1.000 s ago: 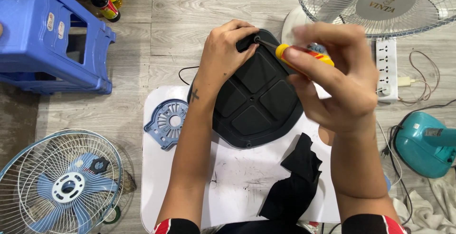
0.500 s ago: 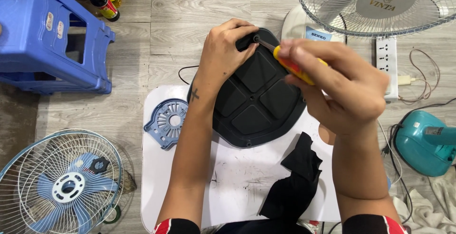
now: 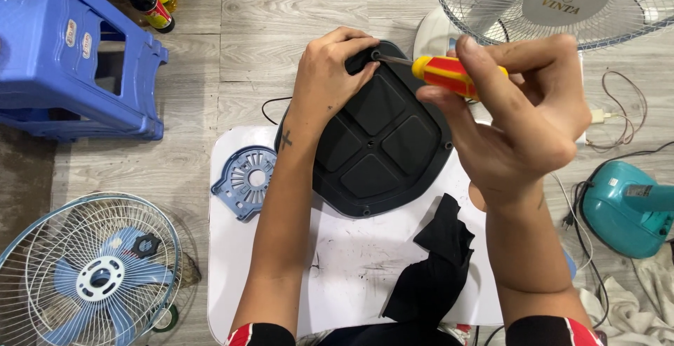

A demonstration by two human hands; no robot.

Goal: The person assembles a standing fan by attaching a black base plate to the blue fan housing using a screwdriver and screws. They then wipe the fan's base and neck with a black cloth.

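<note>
A black plastic fan base lies underside up on a white board. My left hand grips its far left edge and holds it steady. My right hand is closed around a screwdriver with a red and yellow handle. The screwdriver's metal tip sits in a screw hole at the base's far edge, right beside my left fingers. Both forearms reach over the board.
A black cloth and a blue round motor cover lie on the board. A blue fan grille with blades sits bottom left, a blue stool top left, a white fan head top right, a teal fan part right.
My right hand has turned and shifted slightly right, showing more of the screwdriver handle. The tip stays at the same screw hole. My left hand has not moved.
</note>
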